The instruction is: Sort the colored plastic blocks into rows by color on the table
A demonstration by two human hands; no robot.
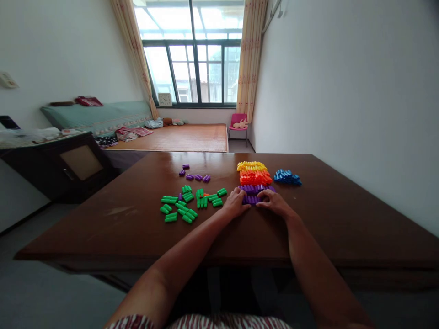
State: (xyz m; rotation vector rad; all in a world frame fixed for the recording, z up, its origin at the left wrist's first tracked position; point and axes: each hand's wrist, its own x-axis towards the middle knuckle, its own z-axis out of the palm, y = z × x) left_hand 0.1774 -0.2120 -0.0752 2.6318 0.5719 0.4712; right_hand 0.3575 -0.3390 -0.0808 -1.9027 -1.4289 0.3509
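My left hand [236,202] and my right hand [273,201] rest on the table with a front row of purple plastic pieces [252,200] between them. Curled fingers press on this row from its left and right ends. Directly behind it lies another row of purple pieces [255,188]. Farther back, orange pieces [254,177] and yellow pieces [251,165] are lined up in stacked rows. To the right of these sits a pile of blue pieces [287,177]. The tips of some fingers are hidden.
On the brown table [130,237], loose green pieces [187,212] lie left of my hands, with one orange piece [206,195] among them. Several purple pieces [199,177] are scattered behind. Beyond stand a bed [192,137], a pink chair [236,119] and a dark cabinet [65,160].
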